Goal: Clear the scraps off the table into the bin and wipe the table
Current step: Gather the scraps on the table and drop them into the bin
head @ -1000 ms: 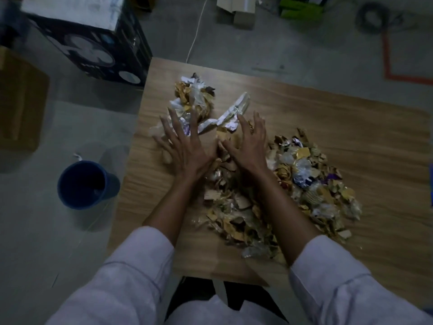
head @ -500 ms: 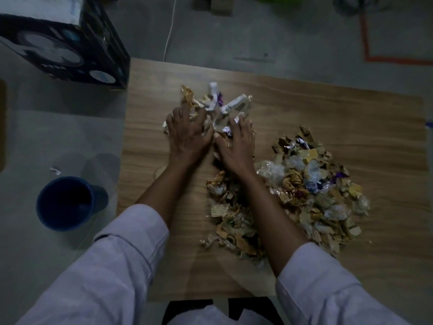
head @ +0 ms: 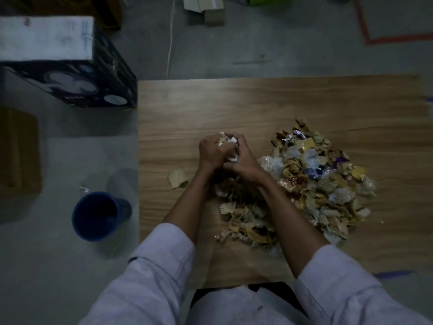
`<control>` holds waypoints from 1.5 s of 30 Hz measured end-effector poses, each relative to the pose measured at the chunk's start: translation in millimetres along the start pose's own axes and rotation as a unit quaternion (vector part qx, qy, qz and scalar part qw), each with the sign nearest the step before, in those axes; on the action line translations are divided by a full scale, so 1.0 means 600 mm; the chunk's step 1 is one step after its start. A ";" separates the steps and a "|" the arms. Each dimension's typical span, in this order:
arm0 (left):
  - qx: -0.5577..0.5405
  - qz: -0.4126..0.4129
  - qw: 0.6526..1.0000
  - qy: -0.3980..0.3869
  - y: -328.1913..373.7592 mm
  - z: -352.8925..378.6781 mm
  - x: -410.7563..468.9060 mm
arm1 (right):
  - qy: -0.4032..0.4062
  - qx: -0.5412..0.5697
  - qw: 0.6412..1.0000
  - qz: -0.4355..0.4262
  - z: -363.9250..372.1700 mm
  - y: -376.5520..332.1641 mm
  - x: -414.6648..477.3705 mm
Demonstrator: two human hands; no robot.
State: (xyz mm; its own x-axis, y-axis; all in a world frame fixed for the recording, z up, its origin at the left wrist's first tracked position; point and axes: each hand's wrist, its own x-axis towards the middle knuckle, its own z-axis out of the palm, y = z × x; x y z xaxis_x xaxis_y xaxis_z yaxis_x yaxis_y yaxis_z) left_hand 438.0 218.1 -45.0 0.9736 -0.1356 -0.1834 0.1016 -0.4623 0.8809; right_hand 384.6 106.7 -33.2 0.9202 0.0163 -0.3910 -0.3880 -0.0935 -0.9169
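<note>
Reaching forward from white sleeves (head: 159,273), the person's bare forearms cross the near edge of the wooden table (head: 257,102) and pass over the near part of a heap of scraps (head: 316,181): torn brown card, crumpled wrappers and clear plastic lying on the right half of the top. Just past that, the left hand (head: 210,153) and right hand (head: 244,161) are pressed together, fingers curled round a bunch of scraps (head: 226,143) that pokes out white between them. One loose brown scrap (head: 178,179) lies alone just left of the left wrist. On the floor just beside the table's left edge stands the blue bin (head: 98,216), upright. Farther back sits a dark printed box (head: 70,85), with a white cable (head: 169,43) and orange floor tape (head: 375,39) beyond the far edge
</note>
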 end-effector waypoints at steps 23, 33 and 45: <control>0.095 0.060 0.994 0.016 0.135 0.169 -0.251 | 0.257 -0.358 0.888 -0.132 -0.156 0.058 -0.235; 0.301 0.041 0.951 -0.053 0.056 0.231 -0.255 | 0.140 -0.514 0.843 -0.071 -0.173 0.161 -0.216; 0.281 0.017 0.959 -0.016 0.106 0.173 -0.275 | 0.103 -0.415 0.902 -0.062 -0.180 0.083 -0.237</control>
State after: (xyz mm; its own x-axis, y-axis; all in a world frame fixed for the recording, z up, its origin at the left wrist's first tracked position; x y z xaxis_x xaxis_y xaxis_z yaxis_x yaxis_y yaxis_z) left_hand 262.8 120.2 -4.2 0.9665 -0.1824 -0.1805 -0.0655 -0.8554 0.5138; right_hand 240.1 -7.9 -15.0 0.9772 -0.0994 -0.1878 -0.1876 -0.8186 -0.5429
